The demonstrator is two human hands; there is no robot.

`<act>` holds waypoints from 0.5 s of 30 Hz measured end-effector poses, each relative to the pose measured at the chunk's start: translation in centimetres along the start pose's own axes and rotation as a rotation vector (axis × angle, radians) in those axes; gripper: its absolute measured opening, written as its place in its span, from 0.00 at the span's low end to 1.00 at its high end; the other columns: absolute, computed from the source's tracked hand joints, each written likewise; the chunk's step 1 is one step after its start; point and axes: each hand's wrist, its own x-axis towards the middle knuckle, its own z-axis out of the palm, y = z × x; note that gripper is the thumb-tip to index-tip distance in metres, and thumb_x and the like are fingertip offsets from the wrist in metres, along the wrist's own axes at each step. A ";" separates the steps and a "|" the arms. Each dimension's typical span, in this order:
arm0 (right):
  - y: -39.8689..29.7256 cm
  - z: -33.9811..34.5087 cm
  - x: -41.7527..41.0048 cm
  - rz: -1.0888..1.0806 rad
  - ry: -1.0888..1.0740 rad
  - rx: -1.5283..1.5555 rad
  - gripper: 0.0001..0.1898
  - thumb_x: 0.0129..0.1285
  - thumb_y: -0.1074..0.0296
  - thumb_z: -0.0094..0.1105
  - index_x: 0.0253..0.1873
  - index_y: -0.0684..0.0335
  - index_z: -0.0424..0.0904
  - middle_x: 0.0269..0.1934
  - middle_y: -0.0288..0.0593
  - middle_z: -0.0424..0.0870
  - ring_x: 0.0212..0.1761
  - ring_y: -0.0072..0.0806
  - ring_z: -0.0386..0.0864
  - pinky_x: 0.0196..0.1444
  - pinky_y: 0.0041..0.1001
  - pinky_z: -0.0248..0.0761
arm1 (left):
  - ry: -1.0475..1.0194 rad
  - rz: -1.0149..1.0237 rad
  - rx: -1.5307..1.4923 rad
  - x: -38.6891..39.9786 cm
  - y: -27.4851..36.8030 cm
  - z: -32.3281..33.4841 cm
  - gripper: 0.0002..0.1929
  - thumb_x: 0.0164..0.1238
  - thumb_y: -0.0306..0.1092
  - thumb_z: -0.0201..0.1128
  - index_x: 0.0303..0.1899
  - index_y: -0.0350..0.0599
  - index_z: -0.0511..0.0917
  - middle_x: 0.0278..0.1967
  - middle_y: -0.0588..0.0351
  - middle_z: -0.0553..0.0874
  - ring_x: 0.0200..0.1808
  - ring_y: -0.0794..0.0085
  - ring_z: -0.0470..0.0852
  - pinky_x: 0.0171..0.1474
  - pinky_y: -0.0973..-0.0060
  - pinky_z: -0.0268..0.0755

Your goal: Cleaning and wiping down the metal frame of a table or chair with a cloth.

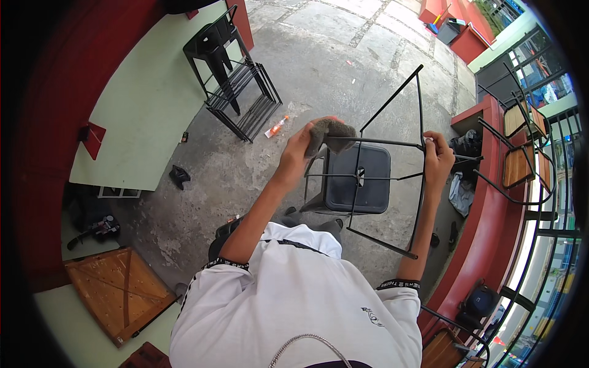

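Note:
A thin black metal leg frame (390,140) stands out in front of me, its bars crossing over a black metal stool (338,191) with a slotted square seat. My left hand (294,154) holds a grey-brown cloth or sponge (338,134) folded around one end of a frame bar. On the far right bar of the frame, near a joint, my right hand (437,158) is closed with bent fingers. Part of the stool's seat shows between the bars. Whether the frame rests on the stool cannot be told.
At upper left, a black metal chair (214,43) stands by a stacked black metal frame (244,101). An orange-labelled bottle (277,126) and a black bag (179,177) lie on the concrete floor. Wooden-seated chairs (517,165) sit on the red ledge (478,230). A wooden panel (120,292) lies lower left.

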 end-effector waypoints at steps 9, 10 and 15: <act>0.6 -0.3 0.1 -0.056 0.002 -0.015 0.07 0.65 0.76 0.53 0.42 0.67 0.82 0.23 0.25 0.66 0.25 0.10 0.60 0.26 0.18 0.48 | 0.001 0.179 0.519 0.1 -2.1 0.1 0.13 0.84 0.38 0.46 0.55 0.39 0.72 0.44 0.53 0.82 0.44 0.70 0.82 0.51 0.73 0.73; 0.5 -0.3 0.1 -0.054 0.001 -0.018 0.07 0.65 0.76 0.53 0.42 0.67 0.82 0.23 0.25 0.66 0.25 0.10 0.60 0.26 0.18 0.48 | 0.056 0.310 0.726 0.3 -2.4 0.1 0.11 0.82 0.35 0.48 0.53 0.39 0.72 0.43 0.51 0.81 0.42 0.64 0.83 0.48 0.72 0.73; 0.2 0.1 0.0 -0.056 0.016 -0.031 0.07 0.65 0.75 0.55 0.42 0.67 0.82 0.22 0.26 0.66 0.25 0.10 0.60 0.26 0.18 0.48 | 0.238 0.539 0.938 0.6 -5.0 0.0 0.08 0.77 0.31 0.52 0.50 0.37 0.70 0.40 0.43 0.79 0.38 0.49 0.81 0.42 0.66 0.73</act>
